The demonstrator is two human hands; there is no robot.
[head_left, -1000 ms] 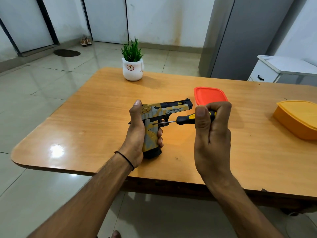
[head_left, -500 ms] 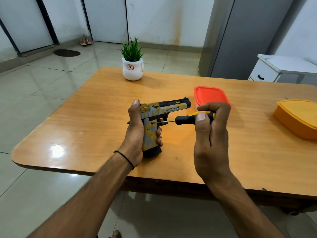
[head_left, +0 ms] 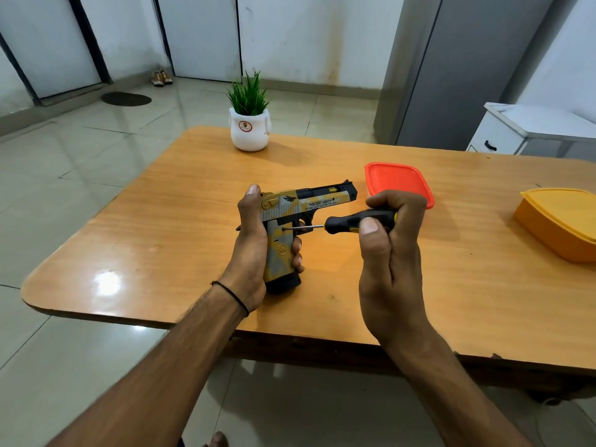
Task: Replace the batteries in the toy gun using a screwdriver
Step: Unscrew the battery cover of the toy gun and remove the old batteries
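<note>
Slightly, the right hand (head_left: 392, 253) clamping the screwdriver (head_left: 342, 222) had twisted; the left hand (head_left: 251, 253) gripped the toy gun (head_left: 309, 201); pressing straight in would prevent slipping.

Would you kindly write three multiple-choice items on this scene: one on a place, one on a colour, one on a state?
1. Where does the potted plant stand?
A. near the table's far edge
B. on the floor
C. on a chair
2. What colour is the lid beyond the right hand?
A. blue
B. green
C. red-orange
3. What is the left hand doing?
A. lying flat
B. holding the toy gun by its grip
C. hanging idle
Answers: 1 A, its pot sits on the wood there; 2 C, plainly red-orange; 3 B, it wraps the grip.
</note>
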